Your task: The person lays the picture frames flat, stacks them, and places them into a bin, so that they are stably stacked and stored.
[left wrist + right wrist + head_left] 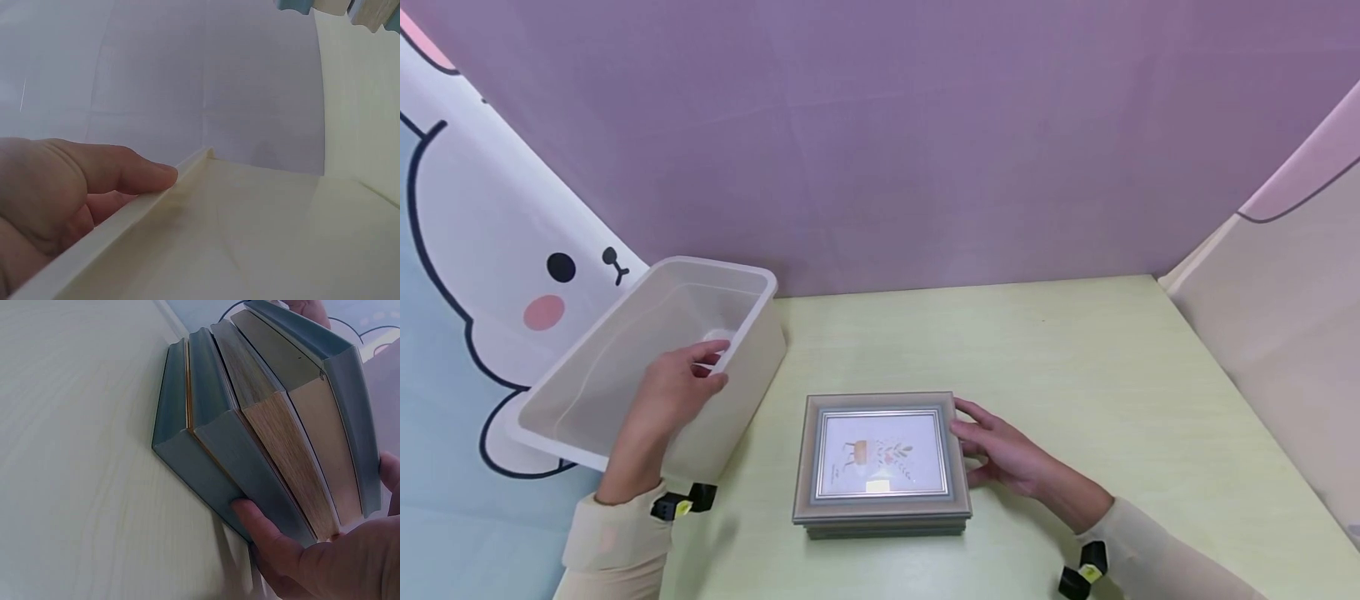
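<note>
A white plastic bin [760,354] stands at the left, and my left hand [673,387] is at its right-hand rim. The hand's fingers reach over to the inside while the thumb stays by the outer wall. In the left wrist view the thumb [147,175] presses right at the rim [125,222]. Near the front middle lies a stack of several picture frames [958,492], the top one showing a small plant print [880,458]. Loosely bent fingers of my right hand [1011,454] rest along the stack's right side.
A pale green table [1060,350] carries the bin and frames. Behind it hangs a purple cloth [925,150]; a cartoon-printed cloth [505,242] is behind the bin, and a pale cloth [1285,317] borders the right edge.
</note>
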A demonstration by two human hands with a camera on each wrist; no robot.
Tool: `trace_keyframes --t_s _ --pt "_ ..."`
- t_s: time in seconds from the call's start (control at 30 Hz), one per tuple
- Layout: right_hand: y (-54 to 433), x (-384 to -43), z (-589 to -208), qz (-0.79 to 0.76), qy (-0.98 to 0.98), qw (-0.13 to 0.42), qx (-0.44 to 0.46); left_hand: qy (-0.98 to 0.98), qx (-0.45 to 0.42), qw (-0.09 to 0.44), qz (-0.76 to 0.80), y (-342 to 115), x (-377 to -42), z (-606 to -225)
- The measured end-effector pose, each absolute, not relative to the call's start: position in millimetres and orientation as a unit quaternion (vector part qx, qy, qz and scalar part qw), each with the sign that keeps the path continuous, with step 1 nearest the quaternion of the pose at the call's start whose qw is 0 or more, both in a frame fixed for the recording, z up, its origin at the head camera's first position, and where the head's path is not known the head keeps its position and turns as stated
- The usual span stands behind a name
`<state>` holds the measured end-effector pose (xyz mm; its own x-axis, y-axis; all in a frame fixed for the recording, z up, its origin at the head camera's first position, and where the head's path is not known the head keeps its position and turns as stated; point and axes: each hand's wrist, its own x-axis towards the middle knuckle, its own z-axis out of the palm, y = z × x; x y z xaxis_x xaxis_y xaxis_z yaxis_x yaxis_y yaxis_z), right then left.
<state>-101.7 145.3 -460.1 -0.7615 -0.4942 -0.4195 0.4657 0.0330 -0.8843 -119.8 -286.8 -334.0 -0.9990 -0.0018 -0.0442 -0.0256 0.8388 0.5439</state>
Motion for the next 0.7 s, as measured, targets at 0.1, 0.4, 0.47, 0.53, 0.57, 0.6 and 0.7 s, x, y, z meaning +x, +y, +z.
trace_keyframes --t_s 0.1,0.4,0.47,0.53,0.57,0.6,0.7 --pt "145.4 -101.6 -460.1 -0.694 0.632 0.345 -0.012 0.959 0.000 0.023 0.281 -287.0 -119.0 -333.6" --pt "145.4 -102.1 -461.1 -0.694 0.633 0.343 -0.011 0.962 0.032 0.014 0.273 -286.9 -118.5 -335.7" --pt "145.5 -102.3 -461.3 -0.695 0.632 0.343 -0.011 0.962 0.039 0.014 0.269 -286.0 -117.8 -336.0" --pt "145.5 -102.5 -461.6 -0.696 0.631 0.343 -0.011 0.963 0.047 0.014 0.267 -284.8 -116.8 -336.1" --pt "145.4 -102.6 -461.6 -0.696 0.631 0.343 -0.011 0.963 0.051 0.011 0.265 -284.2 -116.3 -336.1" --pt "145.2 -102.7 -461.8 -0.696 0.631 0.343 -0.011 0.963 0.054 0.009 0.265 -283.7 -115.8 -336.3" --pt "144.9 -102.7 -461.9 -0.693 0.634 0.342 -0.012 0.961 0.064 0.005 0.267 -282.5 -114.9 -336.3"
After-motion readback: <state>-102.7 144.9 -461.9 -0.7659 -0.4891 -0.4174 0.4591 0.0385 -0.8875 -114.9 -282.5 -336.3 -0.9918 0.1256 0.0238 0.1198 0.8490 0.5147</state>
